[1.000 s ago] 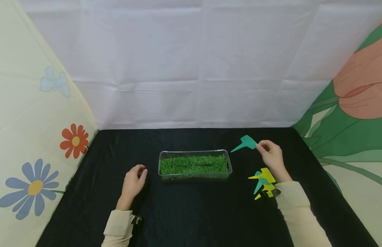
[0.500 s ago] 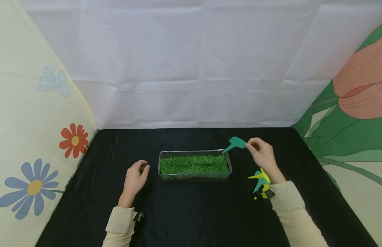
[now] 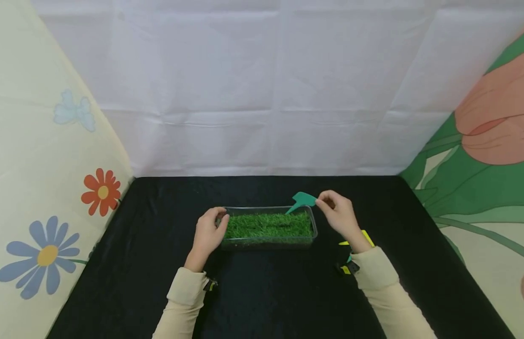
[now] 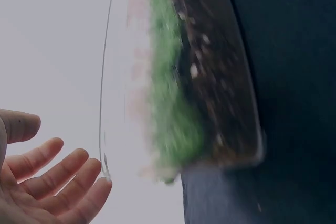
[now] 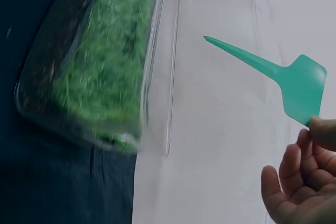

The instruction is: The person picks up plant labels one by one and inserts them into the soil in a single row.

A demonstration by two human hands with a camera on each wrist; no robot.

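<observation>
A clear plastic tray (image 3: 268, 207) filled with green grass (image 3: 266, 225) sits mid-table on black cloth. My left hand (image 3: 211, 228) is at the tray's left end; its fingers (image 4: 63, 169) lie fairly straight, with a fingertip against the tray's corner rim (image 4: 105, 171). My right hand (image 3: 335, 212) pinches the broad end of a teal plant label (image 3: 302, 199) between thumb and fingers (image 5: 294, 177). The label (image 5: 299, 85) hangs over the tray's right end, its pointed stem aimed down-left at the grass (image 5: 100, 77). It touches nothing.
A small pile of yellow and teal labels (image 3: 365, 235) lies right of the tray, mostly hidden under my right forearm. White backdrop behind, flower-printed panels (image 3: 54, 188) on both sides. The black cloth (image 3: 270, 292) spreads out in front of the tray.
My right hand carried the teal label leftward from beside the tray to over its right end. My left hand moved right from the cloth to the tray's left end.
</observation>
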